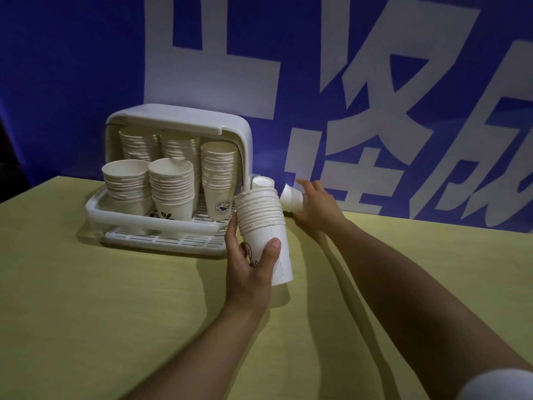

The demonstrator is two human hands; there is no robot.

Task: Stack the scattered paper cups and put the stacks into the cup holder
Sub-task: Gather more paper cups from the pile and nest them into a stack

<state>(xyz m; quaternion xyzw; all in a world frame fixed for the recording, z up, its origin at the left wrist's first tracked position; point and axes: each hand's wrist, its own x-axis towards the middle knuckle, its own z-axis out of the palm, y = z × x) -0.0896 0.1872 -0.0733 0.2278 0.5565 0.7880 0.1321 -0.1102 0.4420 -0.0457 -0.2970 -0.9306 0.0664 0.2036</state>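
Paper cup stacks (173, 180) nearly fill the cup holder (178, 119); left hand (251, 264) grips another stack (264, 223), right hand (314, 206) grasps a loose cup (292, 197); one more cup (263, 183) remains.

The scene is dim with a bluish cast, darkest toward the left corners. Light from above and somewhat left throws soft shadows of the arms and cup stack (261, 223) rightward on the table (86, 284). Wide-angle bending curves the table's far edge; detail is slightly soft and grainy
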